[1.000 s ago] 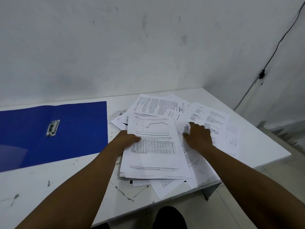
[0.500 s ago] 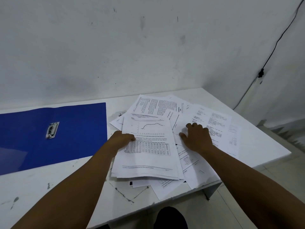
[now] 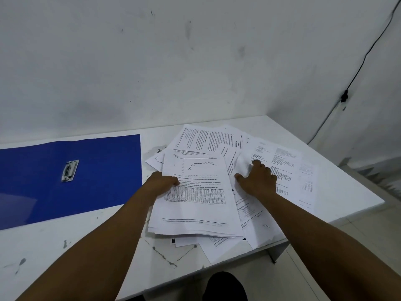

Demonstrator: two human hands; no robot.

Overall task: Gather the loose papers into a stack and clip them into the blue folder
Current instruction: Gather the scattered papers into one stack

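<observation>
Two hands work a loose spread of printed papers on a white worktop, as we see from the head view. Our left hand grips the left edge of a partly squared stack, thumb laid over the top sheet, whose face carries a line graph above a data table; the fingers go under the pile and we cannot see them. Our right hand presses down on the sheets just right of that stack, its fingers bent at the knuckles and bunching the paper beneath them. More pages fan out behind and to the right, and several stick out past the worktop's near edge. The blue folder lies opened flat on the left of the worktop, just beside the papers but apart from them, with its metal clip holding no sheets. Dark scuffs mark the worktop's surface in front of the pile. A scuffed white wall rises behind, and a black cable runs down it at right.
</observation>
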